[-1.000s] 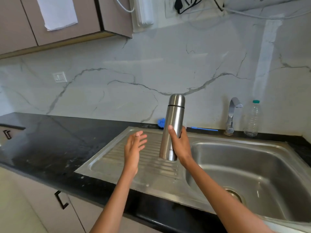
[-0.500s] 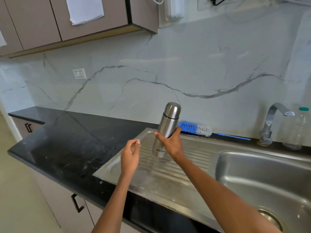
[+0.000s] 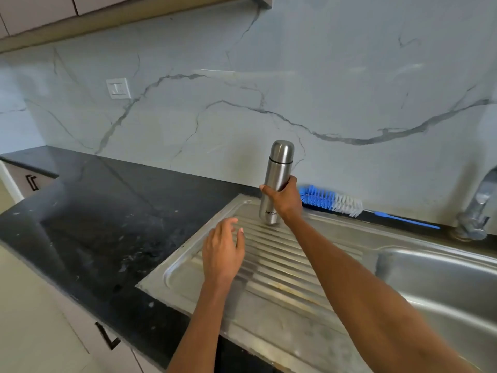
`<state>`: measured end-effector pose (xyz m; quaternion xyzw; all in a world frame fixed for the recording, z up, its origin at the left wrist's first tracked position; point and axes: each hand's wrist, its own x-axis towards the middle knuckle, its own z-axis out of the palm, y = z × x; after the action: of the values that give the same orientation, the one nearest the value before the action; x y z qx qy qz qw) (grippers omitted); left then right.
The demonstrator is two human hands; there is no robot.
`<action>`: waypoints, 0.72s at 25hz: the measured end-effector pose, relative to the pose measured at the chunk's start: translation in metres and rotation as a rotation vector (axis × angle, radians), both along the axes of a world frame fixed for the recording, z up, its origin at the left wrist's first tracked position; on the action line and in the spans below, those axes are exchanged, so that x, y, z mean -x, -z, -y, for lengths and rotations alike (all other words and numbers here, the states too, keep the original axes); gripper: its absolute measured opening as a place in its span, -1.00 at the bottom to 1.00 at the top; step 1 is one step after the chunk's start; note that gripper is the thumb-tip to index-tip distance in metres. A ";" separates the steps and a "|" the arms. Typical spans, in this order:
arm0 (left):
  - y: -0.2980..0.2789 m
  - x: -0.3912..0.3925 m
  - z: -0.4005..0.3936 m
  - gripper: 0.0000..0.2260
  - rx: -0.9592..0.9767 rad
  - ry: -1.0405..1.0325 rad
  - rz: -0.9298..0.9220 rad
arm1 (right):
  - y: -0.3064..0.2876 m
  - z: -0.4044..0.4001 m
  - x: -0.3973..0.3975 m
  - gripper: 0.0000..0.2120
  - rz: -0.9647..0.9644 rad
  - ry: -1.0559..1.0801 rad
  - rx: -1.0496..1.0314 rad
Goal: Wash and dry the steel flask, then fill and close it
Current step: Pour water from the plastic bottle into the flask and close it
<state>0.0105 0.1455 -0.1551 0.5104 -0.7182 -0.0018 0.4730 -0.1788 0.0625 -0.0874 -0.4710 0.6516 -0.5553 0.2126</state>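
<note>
The left hand hovers over the ribbed drainboard, its fingers loosely spread and holding nothing. Just beyond those fingers and a little to their right, the right hand grips the flask round its lower half, thumb on the left side, fingers curled behind. The flask is near upright, cap on, its base at the drainboard's far end; whether it touches is unclear. Past the right fingers a blue-and-white brush lies along the wall; the tap stands far right.
</note>
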 end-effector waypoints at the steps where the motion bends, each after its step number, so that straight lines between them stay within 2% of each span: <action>1: 0.001 -0.001 0.003 -0.79 -0.031 -0.021 0.026 | 0.002 0.010 0.001 -0.25 0.003 0.007 -0.006; 4: 0.006 -0.001 0.006 -0.74 -0.074 -0.046 0.086 | 0.007 0.030 -0.004 -0.25 0.000 0.012 -0.027; 18: 0.002 0.001 0.002 -0.68 -0.158 -0.012 0.054 | 0.019 0.062 -0.021 -0.20 -0.188 -0.001 -0.067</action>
<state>0.0094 0.1436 -0.1575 0.5503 -0.7253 -0.0420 0.4115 -0.1580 0.0009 -0.1061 -0.5140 0.6867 -0.4864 0.1667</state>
